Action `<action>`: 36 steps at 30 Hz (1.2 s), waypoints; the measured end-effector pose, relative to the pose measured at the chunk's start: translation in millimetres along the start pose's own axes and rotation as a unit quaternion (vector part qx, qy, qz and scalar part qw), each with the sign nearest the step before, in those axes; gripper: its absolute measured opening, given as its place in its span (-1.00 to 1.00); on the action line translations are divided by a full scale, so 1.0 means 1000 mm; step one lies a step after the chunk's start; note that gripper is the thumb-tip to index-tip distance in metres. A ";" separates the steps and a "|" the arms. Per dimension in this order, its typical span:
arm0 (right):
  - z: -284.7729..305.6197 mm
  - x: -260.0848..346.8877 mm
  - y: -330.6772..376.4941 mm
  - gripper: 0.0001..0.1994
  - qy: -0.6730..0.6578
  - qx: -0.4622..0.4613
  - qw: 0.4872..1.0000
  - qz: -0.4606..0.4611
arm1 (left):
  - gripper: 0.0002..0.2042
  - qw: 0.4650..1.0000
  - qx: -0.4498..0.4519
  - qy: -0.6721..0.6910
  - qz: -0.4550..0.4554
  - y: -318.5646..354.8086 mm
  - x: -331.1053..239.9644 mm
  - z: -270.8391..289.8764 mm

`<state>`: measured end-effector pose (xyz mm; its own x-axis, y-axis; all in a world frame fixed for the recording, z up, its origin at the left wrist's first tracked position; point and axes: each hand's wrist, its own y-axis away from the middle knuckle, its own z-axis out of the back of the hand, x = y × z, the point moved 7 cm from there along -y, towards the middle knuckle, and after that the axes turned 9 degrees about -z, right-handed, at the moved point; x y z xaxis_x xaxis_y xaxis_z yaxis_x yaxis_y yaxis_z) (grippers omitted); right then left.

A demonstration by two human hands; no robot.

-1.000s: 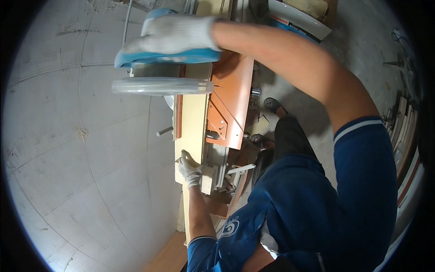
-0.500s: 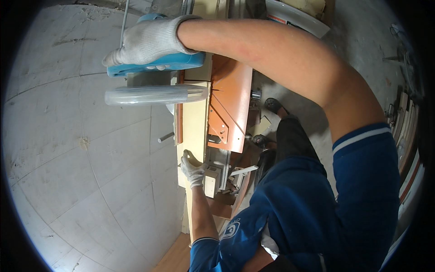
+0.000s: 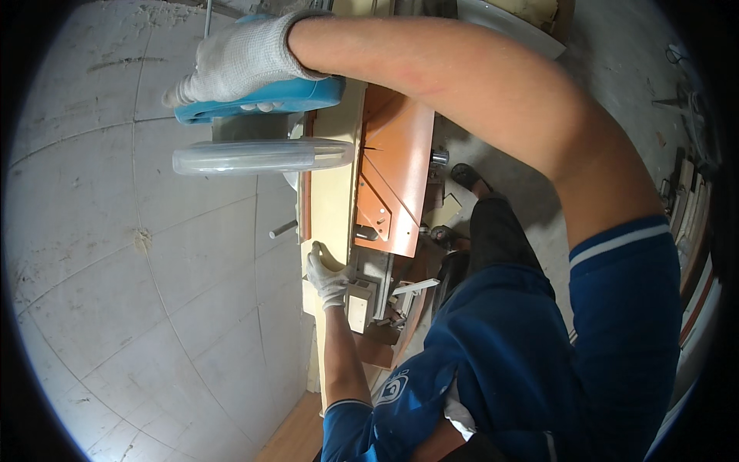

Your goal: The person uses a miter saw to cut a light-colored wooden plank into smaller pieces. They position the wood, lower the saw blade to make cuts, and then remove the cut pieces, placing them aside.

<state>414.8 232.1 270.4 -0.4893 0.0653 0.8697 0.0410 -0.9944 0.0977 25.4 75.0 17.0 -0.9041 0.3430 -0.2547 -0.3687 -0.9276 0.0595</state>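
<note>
A long cream board (image 3: pixel 332 196) lies across the orange-topped bench of a power saw with a blue body (image 3: pixel 308 94). My right hand (image 3: pixel 250 61), in a grey-white knit glove, is wrapped over the saw's blue handle, fingertips showing below it. Under the handle, a see-through blade guard (image 3: pixel 262 158) reaches over the board; the blade itself I cannot make out. Nearer to me, my left hand (image 3: pixel 329 281), gloved too, grips the board, thumb on its top face and fingers bent at its right edge. The orange saw table (image 3: pixel 396 177) shows beside the board.
A grey tiled surface (image 3: pixel 192 246) fills the left side. A metal rod (image 3: pixel 282 229) sticks out left of the saw. Small offcuts lie below the bench by a white strip (image 3: pixel 416 286). My shoes (image 3: pixel 464 176) stand right of it. Long strips (image 3: pixel 689 200) lean at the far right.
My left hand has shifted slightly farther forward along the bench. My right hand remains on the saw handle, a little higher and farther left in the picture. The view has moved slightly.
</note>
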 end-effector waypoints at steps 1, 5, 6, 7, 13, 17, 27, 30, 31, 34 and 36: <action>0.001 0.002 0.000 -0.30 0.002 -0.008 1.000 0.007 | -0.14 1.000 0.004 0.001 -0.005 -0.004 -0.003 0.000; -0.001 0.008 0.003 -0.30 -0.003 -0.025 0.999 0.026 | -0.10 1.000 -0.012 -0.023 -0.008 -0.010 -0.010 0.007; -0.003 0.008 0.004 -0.30 -0.002 -0.021 0.999 0.024 | -0.09 0.998 -0.042 -0.022 -0.040 -0.010 -0.014 0.012; -0.004 0.007 0.006 -0.34 -0.023 -0.010 0.999 0.019 | -0.08 0.996 -0.070 -0.025 -0.051 -0.008 -0.015 0.018; 0.000 0.004 0.020 -0.38 -0.047 0.009 0.999 0.010 | -0.03 1.000 -0.009 -0.018 -0.010 0.003 -0.015 0.016; 0.007 0.011 0.028 -0.33 -0.024 -0.017 0.999 0.013 | -0.01 0.999 -0.002 -0.049 0.008 0.015 -0.020 0.024; -0.008 0.031 0.023 -0.35 -0.024 -0.017 0.999 0.044 | 0.05 0.997 -0.008 -0.076 0.011 0.025 -0.016 0.020; -0.008 0.045 0.027 -0.34 0.034 -0.032 0.999 0.028 | 0.04 0.997 0.046 -0.063 0.019 0.022 -0.002 0.017; -0.007 0.048 0.028 -0.33 0.053 -0.041 0.998 0.018 | 0.05 0.996 0.072 -0.043 0.011 0.019 0.001 0.014; -0.011 0.057 0.028 -0.35 0.057 -0.031 0.998 -0.002 | 0.08 0.996 0.070 -0.056 0.004 0.015 0.010 0.015; -0.016 0.056 0.027 -0.41 -0.014 0.020 1.000 0.000 | 0.06 0.998 0.040 -0.057 -0.012 0.011 0.008 0.015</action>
<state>374.7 207.0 313.9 -0.4652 0.0686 0.8825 0.0752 -0.9903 0.1167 11.0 69.6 30.2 -0.9117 0.3839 -0.1463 -0.4027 -0.9056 0.1329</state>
